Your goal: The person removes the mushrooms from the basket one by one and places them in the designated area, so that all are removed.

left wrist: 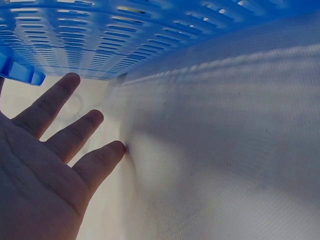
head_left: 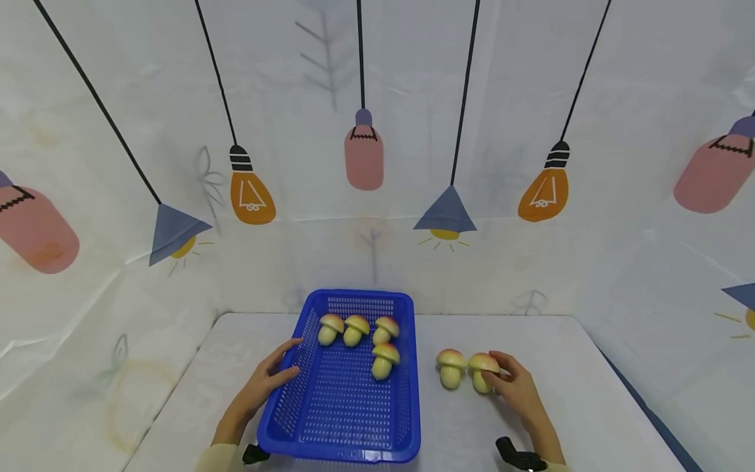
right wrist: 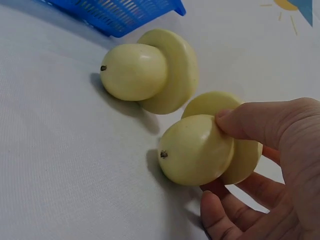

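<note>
A pale yellow toy mushroom with a red-tinged cap (head_left: 483, 371) lies on the white table (head_left: 590, 393) right of centre in the lower part of the head view, and the right hand (head_left: 518, 388) grips it, fingers curled round its right side. Touching it or just beside it on the left lies a second toy mushroom (head_left: 451, 367) of the same kind. Left of these, bottom centre, sits a blue perforated plastic basket (head_left: 342, 419) with four more mushrooms (head_left: 360, 335) at its far end, three in a row and one just in front. The left hand (head_left: 268, 382) rests against the basket's left wall, fingers straight and slightly spread. A white backdrop printed with hanging lamps (head_left: 364, 151) fills the upper frame.

The left wrist view shows what the head view cannot: the basket's slotted blue rim (left wrist: 125, 35) across the top, from below, and the left hand (left wrist: 47, 165) at lower left with three fingers (left wrist: 100, 162) extended and apart; the lowest fingertip touches the white cloth.

The right wrist view shows the held mushroom (right wrist: 200, 147) at centre right from its stem end, the thumb on the bulbous stem and fingers under the cap, the right hand (right wrist: 265, 175) clamped on it. The second mushroom (right wrist: 150, 70) lies just beside it, upper centre, with a basket corner (right wrist: 125, 12) at the top edge.
</note>
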`<control>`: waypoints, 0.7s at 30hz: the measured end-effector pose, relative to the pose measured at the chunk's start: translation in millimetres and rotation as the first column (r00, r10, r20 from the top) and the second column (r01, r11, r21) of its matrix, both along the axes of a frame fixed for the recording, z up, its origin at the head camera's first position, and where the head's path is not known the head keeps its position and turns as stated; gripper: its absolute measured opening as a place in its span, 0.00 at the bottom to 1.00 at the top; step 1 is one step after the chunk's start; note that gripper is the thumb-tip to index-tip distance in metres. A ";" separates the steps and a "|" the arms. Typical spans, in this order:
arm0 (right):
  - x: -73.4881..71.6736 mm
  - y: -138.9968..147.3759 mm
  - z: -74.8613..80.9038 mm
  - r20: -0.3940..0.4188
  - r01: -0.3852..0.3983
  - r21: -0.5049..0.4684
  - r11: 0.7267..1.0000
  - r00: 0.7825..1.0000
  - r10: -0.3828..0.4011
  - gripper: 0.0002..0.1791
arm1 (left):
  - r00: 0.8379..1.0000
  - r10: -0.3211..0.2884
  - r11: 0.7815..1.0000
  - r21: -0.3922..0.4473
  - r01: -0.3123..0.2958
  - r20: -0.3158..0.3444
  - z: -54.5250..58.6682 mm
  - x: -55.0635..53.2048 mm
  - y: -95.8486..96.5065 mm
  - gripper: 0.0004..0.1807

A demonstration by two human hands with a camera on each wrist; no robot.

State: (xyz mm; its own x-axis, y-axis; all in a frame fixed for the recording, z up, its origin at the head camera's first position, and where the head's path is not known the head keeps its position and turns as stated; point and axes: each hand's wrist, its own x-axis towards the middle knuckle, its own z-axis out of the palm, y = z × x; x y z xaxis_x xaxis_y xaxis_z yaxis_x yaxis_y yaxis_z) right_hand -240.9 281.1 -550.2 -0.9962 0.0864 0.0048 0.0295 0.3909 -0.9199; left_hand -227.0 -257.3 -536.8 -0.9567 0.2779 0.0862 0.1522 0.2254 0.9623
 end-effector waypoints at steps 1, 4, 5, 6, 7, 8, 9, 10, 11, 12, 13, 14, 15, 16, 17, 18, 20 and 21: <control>-0.3 -0.1 -0.5 0.001 0.003 0.001 1.000 1.000 -0.003 0.33 | 1.000 0.000 1.000 -0.001 0.000 0.001 0.1 0.0 0.6 0.33; -1.5 -0.6 -1.7 0.002 0.004 -0.003 1.000 1.000 -0.004 0.33 | 1.000 0.000 1.000 0.002 0.000 0.002 0.1 0.0 1.4 0.33; -2.0 -0.7 -2.1 0.003 0.004 -0.004 1.000 1.000 -0.004 0.33 | 1.000 -0.002 1.000 0.004 0.002 0.001 0.1 0.1 1.4 0.33; -2.5 -0.9 -2.3 0.003 0.003 -0.006 1.000 1.000 -0.003 0.33 | 1.000 -0.003 1.000 0.006 0.003 0.000 0.3 0.3 1.4 0.33; -2.9 -1.0 -2.7 0.003 0.001 -0.007 1.000 1.000 -0.001 0.33 | 1.000 -0.005 1.000 0.008 0.005 -0.001 0.3 0.4 1.4 0.33; -3.2 -1.1 -2.9 0.004 0.000 -0.007 1.000 1.000 0.001 0.33 | 1.000 -0.006 1.000 0.010 0.006 -0.003 0.2 0.5 1.4 0.33; -3.4 -1.2 -3.1 0.004 -0.001 -0.007 1.000 1.000 0.001 0.33 | 1.000 -0.006 1.000 0.011 0.007 -0.003 0.2 0.6 1.4 0.33; -3.5 -1.2 -3.2 0.004 -0.001 -0.005 1.000 1.000 0.001 0.33 | 1.000 -0.007 1.000 0.011 0.007 -0.004 0.2 0.6 1.4 0.33; -3.6 -1.3 -3.3 0.003 -0.002 -0.005 1.000 1.000 0.002 0.32 | 1.000 -0.009 1.000 0.013 0.009 -0.003 0.1 0.6 1.4 0.33; -3.8 -1.4 -3.2 0.001 -0.003 -0.005 1.000 1.000 0.003 0.32 | 1.000 -0.010 1.000 0.013 0.010 -0.003 0.0 0.5 1.3 0.33; -3.8 -1.5 -3.0 0.000 -0.003 -0.006 1.000 1.000 0.003 0.32 | 1.000 -0.009 1.000 0.011 0.009 -0.005 -0.1 0.3 1.1 0.33; -3.9 -1.7 -2.9 0.000 -0.004 -0.009 1.000 1.000 0.004 0.32 | 1.000 -0.008 1.000 0.009 0.008 -0.006 -0.3 0.2 0.9 0.33; -4.1 -1.9 -2.7 0.001 -0.006 -0.012 1.000 1.000 0.006 0.32 | 1.000 -0.008 1.000 0.008 0.008 -0.007 -0.5 0.0 0.4 0.33; -3.7 -1.6 -2.5 0.002 -0.009 -0.017 1.000 1.000 0.009 0.32 | 1.000 -0.010 1.000 0.007 0.010 -0.008 -0.9 -0.4 0.4 0.33; -3.2 -1.3 -2.3 0.003 -0.012 -0.020 1.000 1.000 0.012 0.33 | 1.000 -0.011 1.000 0.008 0.011 -0.009 -1.3 -0.6 0.3 0.33; -2.8 -1.1 -2.1 0.005 -0.015 -0.020 1.000 1.000 0.015 0.33 | 1.000 -0.012 1.000 0.009 0.012 -0.012 -1.8 -1.0 0.0 0.33; -1.9 -0.6 -1.5 0.009 -0.022 -0.023 0.999 1.000 0.022 0.34 | 1.000 -0.016 1.000 0.009 0.016 -0.017 -3.0 -1.6 -0.7 0.33; -1.3 -0.4 -1.2 0.012 -0.025 -0.022 0.999 1.000 0.025 0.34 | 1.000 -0.021 1.000 0.013 0.021 -0.019 -3.6 -2.0 -1.0 0.33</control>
